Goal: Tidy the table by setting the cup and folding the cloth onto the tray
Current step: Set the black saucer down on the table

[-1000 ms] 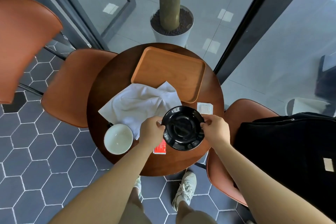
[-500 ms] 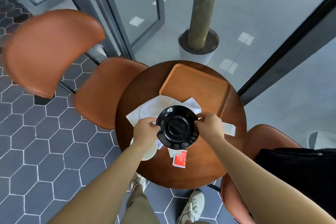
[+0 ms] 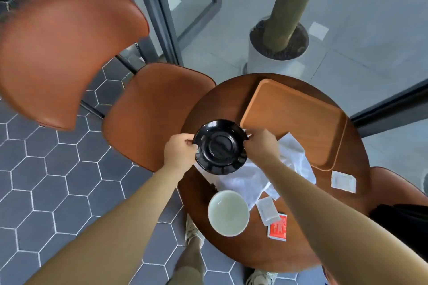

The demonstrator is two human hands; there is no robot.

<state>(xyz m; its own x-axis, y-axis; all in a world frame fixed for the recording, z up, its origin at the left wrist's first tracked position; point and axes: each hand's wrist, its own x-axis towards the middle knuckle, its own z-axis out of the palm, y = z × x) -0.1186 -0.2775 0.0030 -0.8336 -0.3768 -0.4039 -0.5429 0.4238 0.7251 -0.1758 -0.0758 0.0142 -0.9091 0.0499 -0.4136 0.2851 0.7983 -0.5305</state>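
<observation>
I hold a black saucer in the air above the table's left side, my left hand pinching its left rim and my right hand its right rim. Under it lies a crumpled white cloth, spread from below the saucer toward the tray. A white cup stands empty on the round wooden table, near its front left edge. The wooden tray sits bare at the table's far side.
Two white sachets and a red packet lie on the table's near right. An orange chair stands left of the table, another with a black bag at right. A potted trunk stands behind.
The saucer, held in both hands, has risen and shifted left and away over the cloth. The view has swung left, so the table now sits at the right.
</observation>
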